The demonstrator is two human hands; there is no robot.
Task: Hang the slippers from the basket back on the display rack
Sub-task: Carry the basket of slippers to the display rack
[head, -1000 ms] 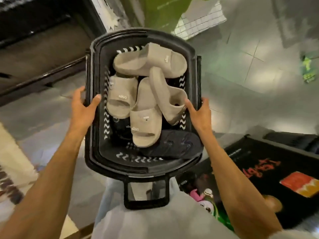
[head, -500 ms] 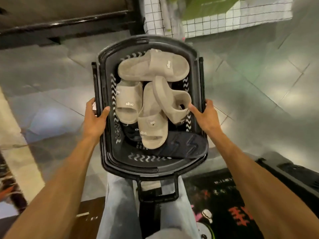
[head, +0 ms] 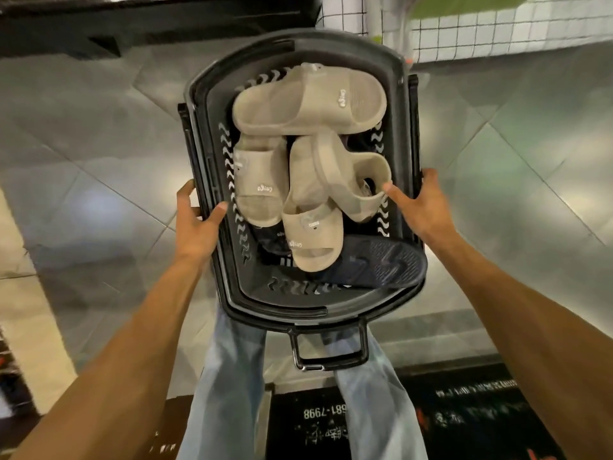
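Out in front of you, over the tiled floor (head: pixel 99 161), the basket (head: pixel 282 313) is held up with hanging seemingly not yet begun: tan slippers (head: pixel 308 104) heap over a dark slipper (head: pixel 381 263) at its near edge. Your left grip (head: pixel 195 227) clamps the left rim, thumb inside. Your right grip (head: pixel 428 207) clamps the right rim, thumb pointing at a tan slipper. Next, likely, free one hand and lift the top slipper.

Slippers (head: pixel 308 104) piled in basket (head: pixel 394 71), hands (head: pixel 195 227) at its sides
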